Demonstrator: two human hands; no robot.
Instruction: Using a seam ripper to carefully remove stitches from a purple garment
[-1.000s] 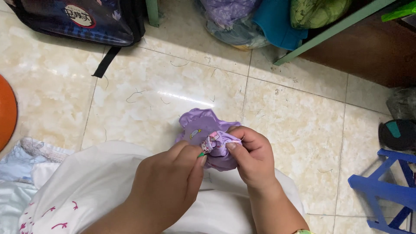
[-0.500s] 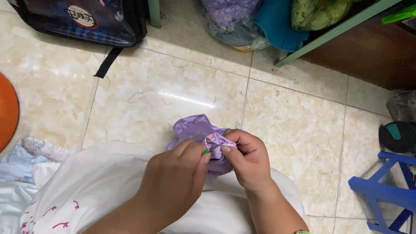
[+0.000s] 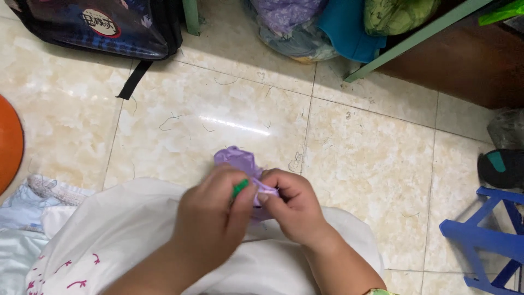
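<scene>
Overhead, two bare hands meet above white garment [image 3: 125,235] spread over lap. Left hand [image 3: 215,218] curled closed, fingers pinching crumpled lilac cloth [image 3: 240,161], small green object [image 3: 240,187] showing at its fingertips. Right hand [image 3: 292,205] closed too, thumb and forefinger gripping same cloth from opposite side, touching left. Cloth bunched between and just beyond both hands, over beige tiled floor [image 3: 371,164]. Blue plastic stool [image 3: 486,240] well right of right hand; dark backpack [image 3: 103,24] far beyond left.
</scene>
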